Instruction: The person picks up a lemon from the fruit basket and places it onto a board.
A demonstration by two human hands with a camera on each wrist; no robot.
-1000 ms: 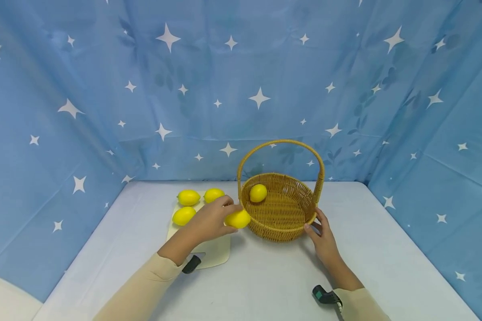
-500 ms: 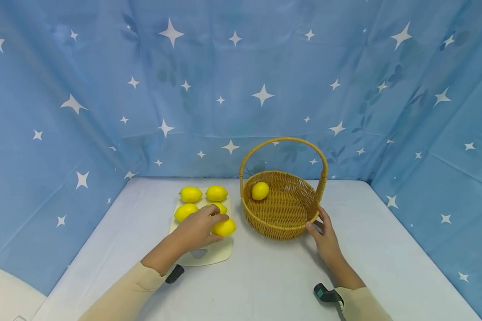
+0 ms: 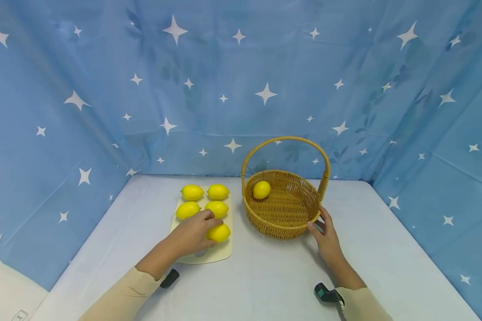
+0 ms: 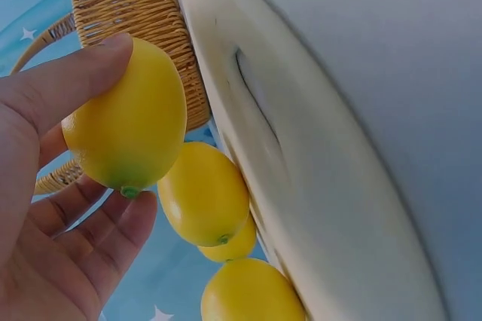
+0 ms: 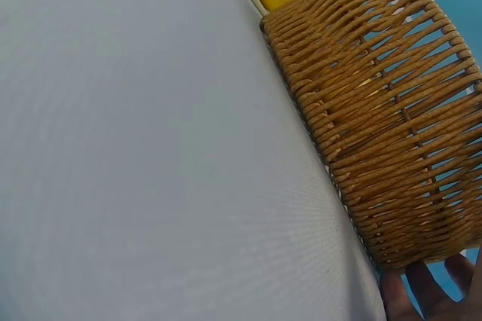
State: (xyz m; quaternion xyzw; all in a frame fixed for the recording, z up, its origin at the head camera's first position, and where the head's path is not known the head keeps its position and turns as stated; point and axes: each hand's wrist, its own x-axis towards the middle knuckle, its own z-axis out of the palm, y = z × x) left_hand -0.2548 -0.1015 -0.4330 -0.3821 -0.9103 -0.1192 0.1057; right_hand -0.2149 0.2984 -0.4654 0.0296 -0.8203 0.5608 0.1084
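My left hand [image 3: 194, 232] holds a yellow lemon [image 3: 218, 232] between thumb and fingers, over the right side of a cream cutting board [image 3: 223, 250]. In the left wrist view the thumb presses on the held lemon [image 4: 139, 121], with other fingers behind and below it. Several more lemons lie on the board behind this hand, among them a lemon [image 3: 192, 192] at the back left. My right hand [image 3: 329, 243] grips the right rim of a wicker basket [image 3: 279, 231], thumb at the rim and fingers on the outer side. One lemon [image 3: 261, 190] sits inside the basket, at its left.
The basket's tall arched handle [image 3: 287, 137] rises above its rim. A white-covered table [image 3: 257, 285] carries everything, and a blue starry curtain [image 3: 209, 111] stands behind and at both sides. Dark wrist cameras [image 3: 327, 293] sit at both wrists.
My left hand has moved left and toward me with its lemon, from the basket's left rim to over the board. My right hand stays at the basket; the head view has shifted slightly.
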